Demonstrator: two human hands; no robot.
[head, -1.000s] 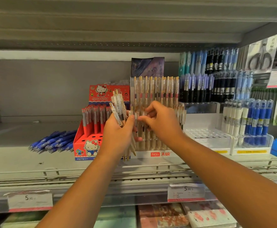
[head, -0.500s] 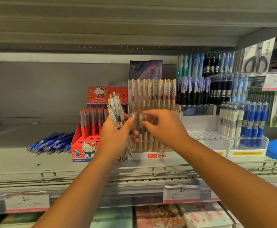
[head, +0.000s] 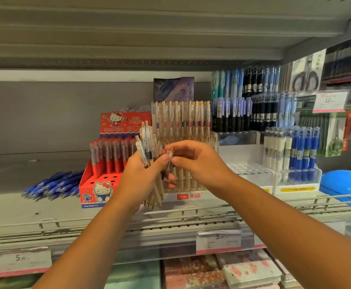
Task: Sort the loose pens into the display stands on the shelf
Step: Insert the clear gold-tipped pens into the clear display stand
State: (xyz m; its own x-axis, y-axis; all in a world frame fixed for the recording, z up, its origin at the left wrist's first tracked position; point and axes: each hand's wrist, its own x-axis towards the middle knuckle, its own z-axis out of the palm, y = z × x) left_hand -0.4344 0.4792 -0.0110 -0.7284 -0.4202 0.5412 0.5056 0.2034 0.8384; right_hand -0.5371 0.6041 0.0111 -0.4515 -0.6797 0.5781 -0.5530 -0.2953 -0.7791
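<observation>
My left hand (head: 143,180) grips a bundle of clear pens with gold clips (head: 148,138), held upright in front of the shelf. My right hand (head: 197,163) pinches the top of one pen (head: 169,153) at the bundle's right side, thumb and forefinger closed on it. Right behind both hands stands the clear tiered display stand (head: 189,196), with a red logo on its base and rows of the same gold-clip pens (head: 183,119). Its lower rows are partly hidden by my hands.
A red cartoon-cat pen box (head: 99,190) stands to the left, with loose blue pens (head: 53,185) lying beside it. Stands of blue, black and white pens (head: 291,149) fill the right. A wire rail (head: 87,221) runs along the shelf front.
My right hand has come back from the stand's pens to the bundle in my left hand and now pinches one pen there. The left hand has barely moved.
</observation>
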